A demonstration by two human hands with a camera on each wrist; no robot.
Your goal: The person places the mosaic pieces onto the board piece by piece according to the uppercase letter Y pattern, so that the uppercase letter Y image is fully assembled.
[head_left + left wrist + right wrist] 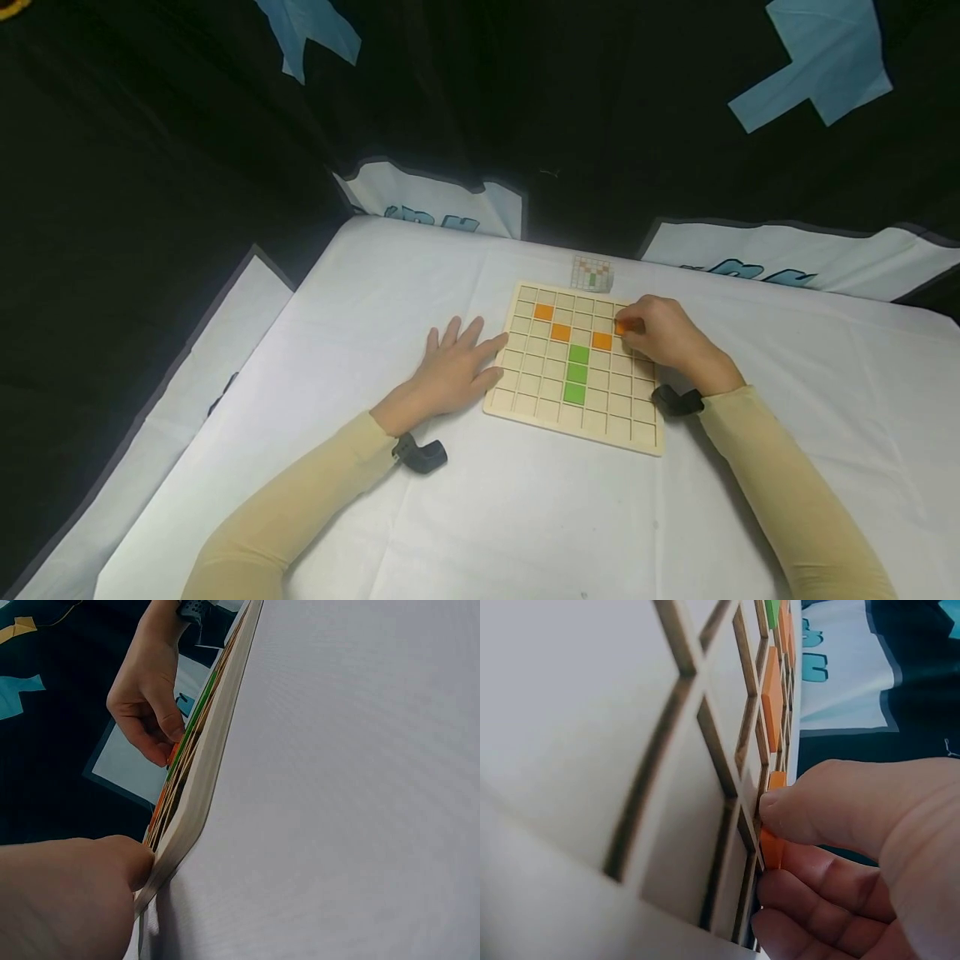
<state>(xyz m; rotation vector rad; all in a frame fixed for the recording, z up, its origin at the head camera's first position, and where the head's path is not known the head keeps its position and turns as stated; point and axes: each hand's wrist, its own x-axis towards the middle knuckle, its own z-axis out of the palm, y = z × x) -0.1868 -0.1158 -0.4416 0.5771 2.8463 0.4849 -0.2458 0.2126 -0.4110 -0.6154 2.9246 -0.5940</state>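
A square wooden grid board point(528, 407) lies on the white table. Three green tiles point(577, 373) form a column near its middle, and orange tiles point(560, 332) sit in cells on both sides above them. At the board's far right, my right hand point(663, 333) pinches an orange tile point(772, 851) between thumb and fingers, at a cell. My left hand point(450, 375) lies with spread fingers at the left edge, fingertips touching the board. In the left wrist view the left thumb point(124, 859) rests against the board's rim.
A small card point(592, 273) with a printed grid pattern lies just beyond the board's far edge. White cloth point(420, 533) covers the table. Black cloth point(480, 100) with blue patches hangs behind. Dark wrist cameras point(420, 455) stick out from both sleeves.
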